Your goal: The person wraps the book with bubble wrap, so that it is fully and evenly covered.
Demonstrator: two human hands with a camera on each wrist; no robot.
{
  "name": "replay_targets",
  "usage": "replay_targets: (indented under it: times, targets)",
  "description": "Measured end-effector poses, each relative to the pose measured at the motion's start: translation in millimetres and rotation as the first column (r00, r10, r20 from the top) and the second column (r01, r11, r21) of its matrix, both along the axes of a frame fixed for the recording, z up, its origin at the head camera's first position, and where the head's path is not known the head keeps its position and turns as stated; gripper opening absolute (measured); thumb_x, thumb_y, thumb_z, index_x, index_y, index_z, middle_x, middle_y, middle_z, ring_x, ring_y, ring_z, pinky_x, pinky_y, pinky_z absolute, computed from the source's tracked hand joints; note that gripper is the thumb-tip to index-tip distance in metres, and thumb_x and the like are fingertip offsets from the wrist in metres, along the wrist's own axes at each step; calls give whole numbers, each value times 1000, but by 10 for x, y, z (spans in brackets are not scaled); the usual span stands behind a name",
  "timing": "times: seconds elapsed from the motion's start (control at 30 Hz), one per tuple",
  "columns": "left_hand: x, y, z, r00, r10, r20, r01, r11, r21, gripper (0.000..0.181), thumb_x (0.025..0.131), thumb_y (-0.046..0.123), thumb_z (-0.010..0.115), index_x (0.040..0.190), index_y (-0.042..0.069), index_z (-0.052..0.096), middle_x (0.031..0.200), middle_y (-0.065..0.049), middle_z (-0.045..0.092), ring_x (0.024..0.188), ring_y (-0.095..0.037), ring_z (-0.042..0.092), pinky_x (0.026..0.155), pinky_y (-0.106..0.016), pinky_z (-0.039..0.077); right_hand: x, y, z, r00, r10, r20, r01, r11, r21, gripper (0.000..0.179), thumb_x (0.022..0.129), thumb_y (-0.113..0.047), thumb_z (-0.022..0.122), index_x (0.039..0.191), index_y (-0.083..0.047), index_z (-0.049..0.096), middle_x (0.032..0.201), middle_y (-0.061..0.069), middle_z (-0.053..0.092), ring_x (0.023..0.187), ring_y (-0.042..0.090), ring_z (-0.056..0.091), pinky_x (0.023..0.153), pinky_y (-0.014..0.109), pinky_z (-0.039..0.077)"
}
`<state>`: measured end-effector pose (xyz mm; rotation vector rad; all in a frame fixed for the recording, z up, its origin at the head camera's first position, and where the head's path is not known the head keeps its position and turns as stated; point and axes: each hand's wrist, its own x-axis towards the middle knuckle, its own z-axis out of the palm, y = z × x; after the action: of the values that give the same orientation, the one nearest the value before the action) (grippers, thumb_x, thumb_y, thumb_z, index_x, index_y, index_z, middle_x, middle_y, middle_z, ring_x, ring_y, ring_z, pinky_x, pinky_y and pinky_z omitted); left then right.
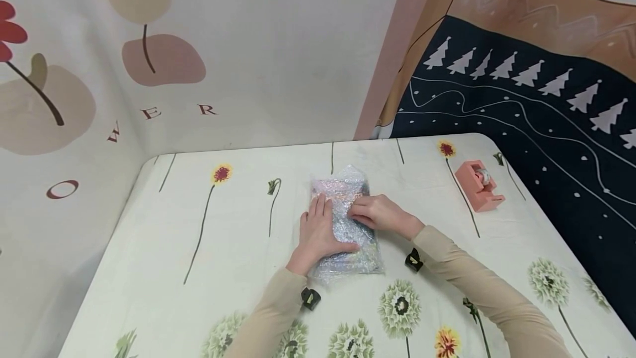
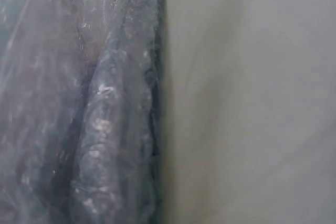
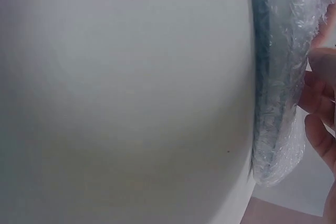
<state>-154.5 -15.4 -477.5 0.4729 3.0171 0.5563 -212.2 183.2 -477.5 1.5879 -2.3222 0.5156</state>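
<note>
A flat rectangular package in clear bubble wrap [image 1: 348, 231] lies on the table in the head view, with bluish and pinkish colours showing through. My left hand [image 1: 318, 233] rests on its left part, fingers straight and thumb spread to the right. On the package's right side, my right hand [image 1: 380, 214] has curled fingers and pinches the bubble wrap [image 3: 283, 87]. Those fingers [image 3: 317, 95] stand close against the wrap in the right wrist view, partly cut off by the frame. The left wrist view shows the bubble wrap's [image 2: 115, 129] folded edge; the left hand is outside that frame.
A pink tape dispenser [image 1: 479, 185] with a roll in it stands at the table's right side. A white flower-printed cloth [image 1: 164, 269] covers the table. Printed hangings [image 1: 278, 59] rise behind the far edge, and a dark one [image 1: 561, 142] lies beyond the right edge.
</note>
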Motion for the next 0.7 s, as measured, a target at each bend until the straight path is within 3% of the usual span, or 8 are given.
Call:
replay_targets:
  times: [0.17,0.3,0.7]
  targets:
    - [1,-5,1,1000,1,8,-1,1000,5,125,55,72,74,144,-3,28,152,-21,20,139,-34,20,100,-55,32,4,14,-7,1000,24,2,-24,1000,0,25,76,0,74,97,-12,72,91,1,67,86,14,63,73,27,53]
    - [1,-3,7,1000,0,17,0,1000,7,125,55,72,73,144,-3,28,152,-21,19,139,-34,19,100,-55,32,4,18,1,999,31,14,-31,999,10,25,77,-2,74,99,-12,73,91,2,66,86,15,62,73,27,53]
    - [5,1,6,1000,-1,13,1,1000,6,126,55,73,73,144,-3,28,152,-21,20,139,-35,19,100,-55,32,10,67,29,987,27,156,-33,999,39,23,81,-5,70,104,-8,73,99,6,65,91,17,60,80,28,51]
